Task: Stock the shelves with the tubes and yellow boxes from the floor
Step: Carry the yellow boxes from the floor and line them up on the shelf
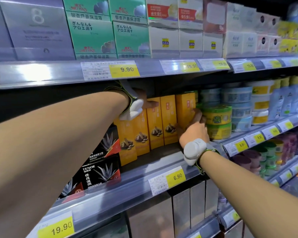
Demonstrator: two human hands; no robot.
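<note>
While my left hand is resting atop the yellow boxes, fingers relaxed, my right hand is gripping the end box near the shelf front edge.

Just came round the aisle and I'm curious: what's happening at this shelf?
A person is stocking yellow boxes on the middle shelf. The right hand grips the rightmost yellow box, next to the green tubs. The left hand rests on top of boxes further left. Black boxes sit to the left.
</note>
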